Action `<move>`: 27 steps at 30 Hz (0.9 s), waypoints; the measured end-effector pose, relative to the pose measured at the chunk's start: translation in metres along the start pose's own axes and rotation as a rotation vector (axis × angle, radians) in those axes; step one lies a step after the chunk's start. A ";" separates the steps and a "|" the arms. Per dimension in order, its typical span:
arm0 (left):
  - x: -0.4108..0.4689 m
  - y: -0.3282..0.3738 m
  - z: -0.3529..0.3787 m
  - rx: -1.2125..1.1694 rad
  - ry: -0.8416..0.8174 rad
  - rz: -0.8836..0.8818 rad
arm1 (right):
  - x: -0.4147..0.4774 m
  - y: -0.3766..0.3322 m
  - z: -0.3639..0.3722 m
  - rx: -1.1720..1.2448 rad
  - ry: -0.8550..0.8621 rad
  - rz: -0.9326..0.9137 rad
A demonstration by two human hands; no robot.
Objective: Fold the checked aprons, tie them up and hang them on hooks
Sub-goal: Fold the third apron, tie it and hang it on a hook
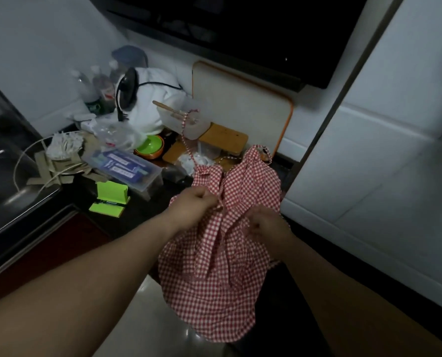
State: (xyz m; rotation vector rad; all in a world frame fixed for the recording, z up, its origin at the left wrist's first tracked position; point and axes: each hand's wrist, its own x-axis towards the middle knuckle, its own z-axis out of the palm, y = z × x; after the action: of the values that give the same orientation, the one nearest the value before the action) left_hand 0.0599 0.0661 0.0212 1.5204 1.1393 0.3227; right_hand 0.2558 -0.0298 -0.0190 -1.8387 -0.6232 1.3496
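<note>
Apron (214,266): red-and-white checked, bunched, hanging over the dark counter (142,204) edge at 6 o'clock.
Strap (185,132): runs up toward 12 o'clock over the clutter.
Left hand (192,211): fingers curled closed, pinching cloth at the apron's top.
Right hand (265,225): fingers closed on a fold, at 3 o'clock of the left.
Green bowl (149,146): at 10 o'clock of the apron.

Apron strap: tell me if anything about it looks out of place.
Yes. While both hands, left hand and right hand, grip the bunched red checked apron, its strap runs up and away over the counter clutter, ending near a clear plastic container. It looks caught or draped there, so pulling could drag things.
</note>
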 end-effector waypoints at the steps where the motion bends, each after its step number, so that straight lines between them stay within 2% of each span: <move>1: -0.002 0.008 -0.005 -0.060 0.010 0.004 | -0.008 -0.012 -0.001 0.048 0.025 -0.028; 3: -0.011 0.028 -0.016 -0.165 -0.031 0.017 | -0.025 -0.032 -0.004 0.112 0.113 -0.047; 4: -0.017 0.040 -0.022 -0.194 -0.049 0.042 | -0.036 -0.037 -0.005 0.061 0.138 -0.084; 9: -0.051 0.106 -0.045 -0.161 -0.036 0.301 | -0.090 -0.063 0.011 -0.246 -0.028 -0.479; 12: -0.072 0.147 -0.050 -0.278 -0.089 0.415 | -0.111 -0.102 0.023 -0.420 0.118 -0.647; 13: -0.079 0.161 -0.050 -0.350 -0.129 0.428 | -0.118 -0.115 0.025 -0.389 0.155 -0.668; 15: -0.101 0.190 -0.051 -0.490 -0.232 0.456 | -0.143 -0.137 0.021 -0.160 0.169 -0.678; 18: -0.128 0.221 -0.049 -0.547 -0.273 0.549 | -0.182 -0.154 0.006 0.209 -0.061 -0.602; 19: -0.135 0.229 -0.045 -0.517 -0.272 0.580 | -0.196 -0.154 0.001 0.212 -0.117 -0.604; 21: -0.144 0.237 -0.036 -0.393 -0.278 0.638 | -0.212 -0.149 -0.006 0.131 -0.122 -0.632; 24: -0.150 0.241 -0.025 -0.191 -0.255 0.700 | -0.227 -0.153 -0.018 0.097 0.058 -0.669; 27: -0.153 0.232 -0.025 -0.158 -0.260 0.684 | -0.246 -0.165 -0.033 0.198 0.143 -0.664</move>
State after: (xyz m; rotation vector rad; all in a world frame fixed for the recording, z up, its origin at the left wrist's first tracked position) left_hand 0.0760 -0.0106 0.2888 1.7150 0.3532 0.6352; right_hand 0.2157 -0.1265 0.2600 -1.3742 -0.8876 0.7967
